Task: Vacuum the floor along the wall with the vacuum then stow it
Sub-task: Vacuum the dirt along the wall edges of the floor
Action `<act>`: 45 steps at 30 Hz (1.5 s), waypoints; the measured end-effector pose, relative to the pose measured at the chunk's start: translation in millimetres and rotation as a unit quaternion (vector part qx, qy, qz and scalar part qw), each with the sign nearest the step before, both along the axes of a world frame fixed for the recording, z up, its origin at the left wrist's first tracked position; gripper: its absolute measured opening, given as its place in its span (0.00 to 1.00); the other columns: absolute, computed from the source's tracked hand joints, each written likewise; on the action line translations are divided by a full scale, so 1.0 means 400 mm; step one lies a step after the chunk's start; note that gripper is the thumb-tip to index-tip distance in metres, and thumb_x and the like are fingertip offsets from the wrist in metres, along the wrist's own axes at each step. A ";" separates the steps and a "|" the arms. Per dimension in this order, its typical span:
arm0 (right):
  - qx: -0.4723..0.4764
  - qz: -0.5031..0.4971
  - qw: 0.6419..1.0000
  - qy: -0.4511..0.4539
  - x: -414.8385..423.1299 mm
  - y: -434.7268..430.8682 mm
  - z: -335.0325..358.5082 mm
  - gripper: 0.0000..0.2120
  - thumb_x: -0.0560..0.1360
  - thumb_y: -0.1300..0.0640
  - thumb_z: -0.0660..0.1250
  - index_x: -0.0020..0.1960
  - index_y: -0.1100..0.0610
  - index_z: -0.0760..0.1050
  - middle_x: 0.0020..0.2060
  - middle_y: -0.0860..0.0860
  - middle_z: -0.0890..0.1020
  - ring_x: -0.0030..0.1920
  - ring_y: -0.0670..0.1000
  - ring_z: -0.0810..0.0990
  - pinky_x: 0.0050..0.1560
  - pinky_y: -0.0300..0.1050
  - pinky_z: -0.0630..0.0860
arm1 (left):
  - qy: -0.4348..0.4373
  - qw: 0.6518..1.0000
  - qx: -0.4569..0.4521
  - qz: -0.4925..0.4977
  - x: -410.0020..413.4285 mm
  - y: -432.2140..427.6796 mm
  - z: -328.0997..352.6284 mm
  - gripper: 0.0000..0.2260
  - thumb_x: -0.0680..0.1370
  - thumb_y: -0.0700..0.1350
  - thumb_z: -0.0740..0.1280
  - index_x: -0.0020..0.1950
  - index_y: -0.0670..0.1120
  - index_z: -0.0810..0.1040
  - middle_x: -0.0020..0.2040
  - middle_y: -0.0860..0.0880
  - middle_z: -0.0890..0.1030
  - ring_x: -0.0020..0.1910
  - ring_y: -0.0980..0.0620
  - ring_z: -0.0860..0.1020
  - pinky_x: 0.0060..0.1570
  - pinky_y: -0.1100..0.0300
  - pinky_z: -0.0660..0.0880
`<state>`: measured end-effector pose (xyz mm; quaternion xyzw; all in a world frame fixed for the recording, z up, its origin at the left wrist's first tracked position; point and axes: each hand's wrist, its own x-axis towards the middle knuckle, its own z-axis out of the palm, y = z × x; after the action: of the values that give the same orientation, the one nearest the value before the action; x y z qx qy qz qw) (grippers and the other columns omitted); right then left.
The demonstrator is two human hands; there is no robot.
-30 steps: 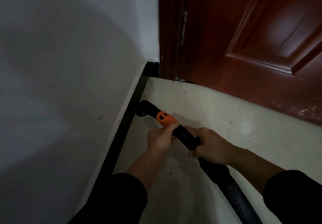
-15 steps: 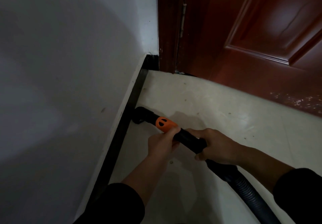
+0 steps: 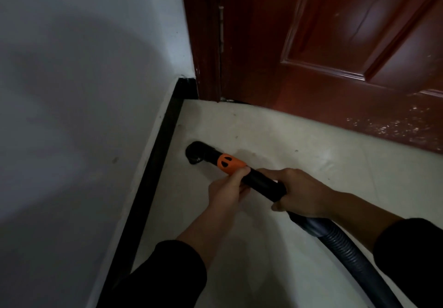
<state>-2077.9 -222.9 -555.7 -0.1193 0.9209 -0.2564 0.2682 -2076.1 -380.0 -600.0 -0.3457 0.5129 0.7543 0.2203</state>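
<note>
Beside the black baseboard (image 3: pixel 153 176), the left hand (image 3: pixel 226 189) and right hand (image 3: pixel 305 192) wrap their fingers (image 3: pixel 278 173) round the vacuum wand (image 3: pixel 262 183).

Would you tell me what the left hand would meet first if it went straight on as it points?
Probably the black skirting board below the white wall; the nozzle of the vacuum that the left hand grips would touch it first. Only bare floor shows between, though depth is unclear.

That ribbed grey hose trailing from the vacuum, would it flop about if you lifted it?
Probably bendy: the ribbed hose curves away behind the right hand. The black tube ahead looks rigid, running straight to the nozzle. Its ridges should resist slipping.
</note>
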 end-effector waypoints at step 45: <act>0.042 -0.181 0.982 -0.044 0.119 0.257 0.063 0.32 0.71 0.60 0.72 0.70 0.44 0.66 0.43 0.50 0.80 0.43 0.49 0.80 0.45 0.43 0.77 | -0.115 0.991 0.004 -0.070 0.008 0.324 0.085 0.05 0.74 0.44 0.74 0.44 0.43 0.82 0.45 0.46 0.85 0.44 0.54 0.83 0.46 0.63 0.79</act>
<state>-2030.3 -120.1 -530.6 0.0718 0.9246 -0.2665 0.2627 -2072.8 -250.5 -566.0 -0.3928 0.5040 0.6941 0.3315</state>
